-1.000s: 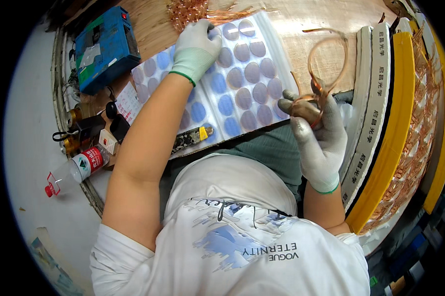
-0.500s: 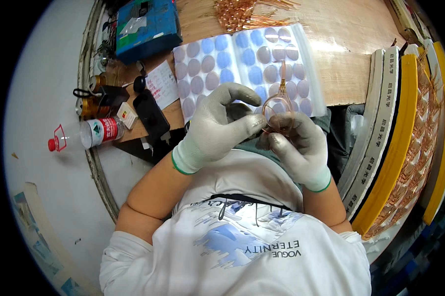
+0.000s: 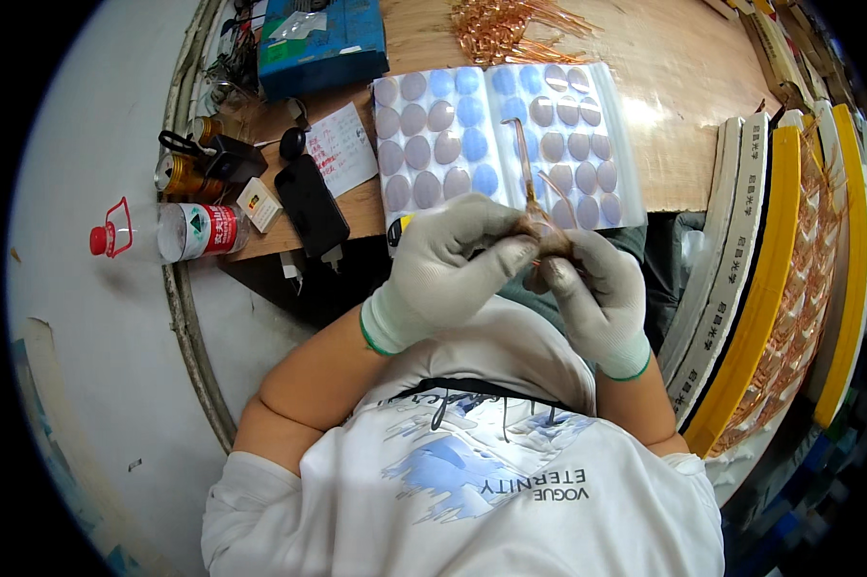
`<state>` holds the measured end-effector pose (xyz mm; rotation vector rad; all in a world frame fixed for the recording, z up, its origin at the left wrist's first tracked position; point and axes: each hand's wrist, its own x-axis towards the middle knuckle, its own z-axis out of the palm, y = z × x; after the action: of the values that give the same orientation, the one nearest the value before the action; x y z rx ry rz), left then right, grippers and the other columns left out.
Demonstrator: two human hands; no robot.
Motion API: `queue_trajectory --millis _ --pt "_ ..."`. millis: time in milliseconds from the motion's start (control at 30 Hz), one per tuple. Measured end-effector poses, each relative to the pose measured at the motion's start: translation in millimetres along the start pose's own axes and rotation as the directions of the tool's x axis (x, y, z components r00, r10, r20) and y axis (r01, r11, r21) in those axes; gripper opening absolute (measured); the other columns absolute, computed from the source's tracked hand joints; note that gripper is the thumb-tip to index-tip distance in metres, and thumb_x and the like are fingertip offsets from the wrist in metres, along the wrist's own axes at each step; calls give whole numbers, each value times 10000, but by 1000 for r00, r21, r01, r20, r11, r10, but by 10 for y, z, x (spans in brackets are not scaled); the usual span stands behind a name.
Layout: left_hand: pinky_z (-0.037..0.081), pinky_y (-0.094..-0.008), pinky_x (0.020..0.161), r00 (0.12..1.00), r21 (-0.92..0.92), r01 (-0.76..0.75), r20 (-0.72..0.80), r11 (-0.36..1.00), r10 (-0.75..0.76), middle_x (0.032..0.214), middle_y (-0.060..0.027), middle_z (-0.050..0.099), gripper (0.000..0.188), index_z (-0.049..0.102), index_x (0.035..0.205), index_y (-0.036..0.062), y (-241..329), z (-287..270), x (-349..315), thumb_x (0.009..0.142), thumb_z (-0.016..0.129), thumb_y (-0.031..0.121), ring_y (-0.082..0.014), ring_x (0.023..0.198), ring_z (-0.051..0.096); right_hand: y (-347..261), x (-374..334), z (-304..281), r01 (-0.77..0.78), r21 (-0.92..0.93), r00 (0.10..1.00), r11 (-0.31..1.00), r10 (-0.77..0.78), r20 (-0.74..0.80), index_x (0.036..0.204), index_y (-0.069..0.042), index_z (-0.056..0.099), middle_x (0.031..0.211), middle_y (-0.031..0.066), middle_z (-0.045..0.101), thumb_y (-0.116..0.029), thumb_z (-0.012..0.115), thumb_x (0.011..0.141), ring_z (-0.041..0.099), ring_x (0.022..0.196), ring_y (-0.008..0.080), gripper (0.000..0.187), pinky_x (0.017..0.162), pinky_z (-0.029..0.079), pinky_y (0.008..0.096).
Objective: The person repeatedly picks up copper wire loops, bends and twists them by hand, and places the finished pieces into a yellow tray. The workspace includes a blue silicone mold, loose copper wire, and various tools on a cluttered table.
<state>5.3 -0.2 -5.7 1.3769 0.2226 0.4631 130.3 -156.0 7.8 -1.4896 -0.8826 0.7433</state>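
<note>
Both my hands wear whitish work gloves with green cuffs and meet in front of my chest. Between their fingertips is a translucent brownish eyeglass frame (image 3: 530, 188), its temples pointing up and away from me. My left hand (image 3: 448, 274) pinches one side of it with thumb and index finger. My right hand (image 3: 602, 298) is closed on the other side, its fingers curled around the rim. The fingers hide most of the front of the frame. Just beyond my hands, a clear-pocketed sheet (image 3: 629, 154) holds rows of round lenses, some blue and some greyish purple.
A pile of similar frames (image 3: 491, 38) lies at the far table. To the left are a blue box (image 3: 323, 53), handwritten paper (image 3: 342, 149), black phone (image 3: 310, 212), small white box (image 3: 259, 204), cans (image 3: 182, 176) and plastic bottle (image 3: 203, 231). Trays of frames (image 3: 741, 298) stand upright at right.
The eyeglass frame has turned in my hands, its round rim now mostly behind my fingers and its temples showing. My left fingers have closed in on it. The whole view has shifted slightly.
</note>
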Motion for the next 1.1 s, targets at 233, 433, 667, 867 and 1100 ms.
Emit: queue_trajectory --millis 233,433,667,867,1100 --pt "527 -322 668 983 338 -184 75 923 168 872 -151 685 174 736 1035 -23 144 -71 -2 871 749 32 -219 731 669 -62 92 -48 128 -138 990 982 -119 71 1048 43 705 655 83 634 -49 656 938 608 566 144 152 574 486 264" --pt "534 -330 640 995 266 -63 -56 962 81 830 -135 688 106 723 979 8 -200 7 82 883 724 54 -222 701 683 171 98 -10 1 -173 1000 985 -6 -30 1038 21 692 680 105 646 -114 665 959 640 582 159 159 581 497 280" --pt "406 -401 1108 960 111 92 254 990 -118 1381 -293 569 158 711 996 -29 -10 -154 504 873 704 70 -333 1349 535 212 191 -481 -245 32 892 969 212 399 1326 40 566 771 117 683 -77 628 940 713 688 236 409 666 552 333" --pt "524 -436 987 969 664 -81 226 743 -97 1212 -219 691 268 730 1062 75 -441 -601 1494 910 654 283 -375 1154 653 479 318 -939 -56 -327 997 943 69 29 1245 -7 661 954 166 715 38 603 889 722 846 258 364 770 565 337" --pt "524 -439 958 799 943 313 -324 -110 -507 1065 -257 716 453 770 999 6 -1183 -1496 2628 890 573 400 -395 1039 683 910 702 -1950 -387 -645 869 659 28 -493 1183 35 653 955 225 690 -6 609 928 700 882 338 261 815 532 379"
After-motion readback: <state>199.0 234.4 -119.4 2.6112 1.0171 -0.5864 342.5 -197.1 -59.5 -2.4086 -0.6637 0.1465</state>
